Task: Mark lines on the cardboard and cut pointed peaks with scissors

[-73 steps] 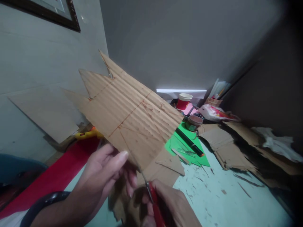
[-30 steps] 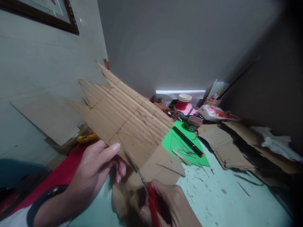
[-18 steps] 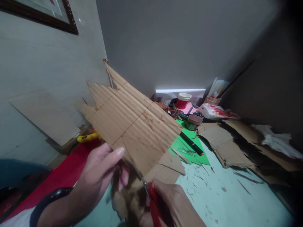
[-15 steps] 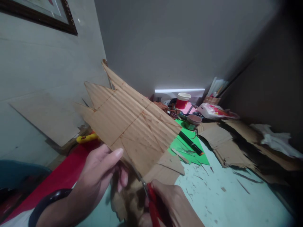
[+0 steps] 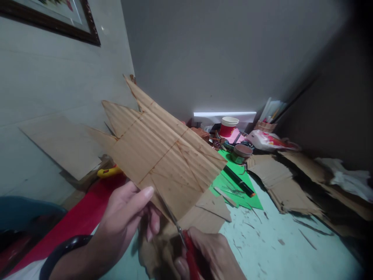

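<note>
A piece of corrugated cardboard (image 5: 157, 144) is held up in front of me, its far left end cut into pointed spikes. Reddish-brown lines are drawn across it, with slanting lines on the near end. My left hand (image 5: 131, 210) grips its lower left edge, thumb on top and fingers beneath. Red-handled scissors (image 5: 189, 249) are in my right hand (image 5: 212, 252). Their blades lie at the near edge, along a slanting drawn line just right of my left thumb. The lower blade is mostly hidden by the cardboard.
Cardboard scraps (image 5: 282, 182) lie on the right of the pale table (image 5: 262, 249). A black marker (image 5: 239, 181) rests on green paper (image 5: 224, 175). Behind are an open jar (image 5: 241, 152) and a red-and-white cup (image 5: 229, 127). A yellow-handled tool (image 5: 109, 172) is at left.
The scissor blades look more open against the near edge than before. My hands and the cardboard hold nearly the same place; the background has shifted slightly right as my view turned.
</note>
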A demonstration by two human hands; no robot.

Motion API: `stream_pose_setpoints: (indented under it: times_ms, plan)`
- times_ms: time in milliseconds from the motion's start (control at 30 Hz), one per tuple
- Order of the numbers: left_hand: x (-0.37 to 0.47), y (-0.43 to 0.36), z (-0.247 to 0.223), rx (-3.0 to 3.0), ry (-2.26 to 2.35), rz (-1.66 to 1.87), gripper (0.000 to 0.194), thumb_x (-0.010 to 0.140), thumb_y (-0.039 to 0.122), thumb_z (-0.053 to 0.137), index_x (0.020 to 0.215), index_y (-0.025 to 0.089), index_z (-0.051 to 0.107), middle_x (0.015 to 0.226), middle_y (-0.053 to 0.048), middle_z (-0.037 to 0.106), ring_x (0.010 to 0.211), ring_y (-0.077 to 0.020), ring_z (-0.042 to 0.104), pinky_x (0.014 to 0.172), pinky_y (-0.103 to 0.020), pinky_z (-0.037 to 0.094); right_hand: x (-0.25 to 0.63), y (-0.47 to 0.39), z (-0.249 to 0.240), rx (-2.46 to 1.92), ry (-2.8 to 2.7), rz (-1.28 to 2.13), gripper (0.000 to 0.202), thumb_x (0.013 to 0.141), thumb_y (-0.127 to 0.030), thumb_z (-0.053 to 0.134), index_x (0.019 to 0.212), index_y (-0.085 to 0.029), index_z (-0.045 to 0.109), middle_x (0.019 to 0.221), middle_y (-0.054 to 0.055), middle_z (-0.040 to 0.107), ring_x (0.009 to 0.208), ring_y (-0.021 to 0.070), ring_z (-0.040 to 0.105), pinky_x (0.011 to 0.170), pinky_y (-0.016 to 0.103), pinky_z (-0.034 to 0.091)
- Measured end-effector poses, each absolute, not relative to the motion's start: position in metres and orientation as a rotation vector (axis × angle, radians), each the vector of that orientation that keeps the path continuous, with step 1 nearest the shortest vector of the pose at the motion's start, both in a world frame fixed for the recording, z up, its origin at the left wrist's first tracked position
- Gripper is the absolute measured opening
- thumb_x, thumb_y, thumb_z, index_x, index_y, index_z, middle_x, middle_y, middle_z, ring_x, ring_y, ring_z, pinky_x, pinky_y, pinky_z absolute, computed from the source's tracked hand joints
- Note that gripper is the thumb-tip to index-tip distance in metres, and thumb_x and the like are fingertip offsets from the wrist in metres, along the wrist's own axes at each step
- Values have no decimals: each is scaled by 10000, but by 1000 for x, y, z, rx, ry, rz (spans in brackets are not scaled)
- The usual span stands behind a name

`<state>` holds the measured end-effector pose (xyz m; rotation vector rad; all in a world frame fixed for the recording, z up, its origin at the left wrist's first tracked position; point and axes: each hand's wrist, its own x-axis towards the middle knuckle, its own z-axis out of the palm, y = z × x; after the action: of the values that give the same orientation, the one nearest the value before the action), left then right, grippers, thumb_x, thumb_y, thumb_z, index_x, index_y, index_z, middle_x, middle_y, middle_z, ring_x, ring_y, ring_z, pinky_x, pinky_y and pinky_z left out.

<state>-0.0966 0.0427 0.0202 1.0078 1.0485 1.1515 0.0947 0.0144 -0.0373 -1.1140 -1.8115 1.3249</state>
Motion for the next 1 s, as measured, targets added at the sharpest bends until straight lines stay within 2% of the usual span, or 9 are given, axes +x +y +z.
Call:
stream_pose_setpoints:
  times_ms: [300, 533, 767, 900, 1000]
  plan:
    - [-96, 45, 16, 991, 1010, 1218, 274, 802, 395, 759, 668, 201, 619, 490, 18, 634, 432, -105, 568, 423, -163, 436, 88, 17, -38, -1150, -1763, 1282, 319, 780, -424, 682, 688, -220, 454, 595, -32, 421, 518, 121, 390, 498, 264, 272]
    - [-99, 50, 9, 972, 980, 1235, 292, 796, 424, 782, 674, 193, 651, 517, 33, 629, 401, -89, 552, 388, -155, 423, 91, 15, -30, -1153, -1766, 1293, 316, 782, -402, 700, 691, -215, 463, 602, -43, 422, 528, 108, 377, 509, 245, 277]
    - [-98, 45, 11, 981, 962, 1221, 316, 754, 434, 816, 639, 191, 650, 510, 32, 630, 403, -89, 555, 389, -152, 432, 91, 15, -29, -1223, -1781, 1286, 329, 694, -448, 702, 654, -214, 474, 550, -44, 437, 490, 105, 359, 475, 249, 245]
    - [-100, 42, 10, 1002, 956, 1140, 333, 797, 444, 775, 636, 173, 667, 515, 3, 646, 422, -91, 565, 421, -158, 440, 89, 14, -17, -1324, -1715, 1390, 262, 618, -373, 723, 646, -213, 519, 562, -33, 487, 510, 121, 405, 482, 253, 299]
    - [-100, 38, 10, 1015, 965, 1107, 314, 814, 445, 760, 674, 175, 679, 567, -3, 677, 446, -94, 584, 434, -163, 443, 91, 12, -5, -1343, -1747, 1441, 273, 614, -355, 743, 646, -218, 508, 576, -39, 474, 527, 122, 397, 485, 257, 305]
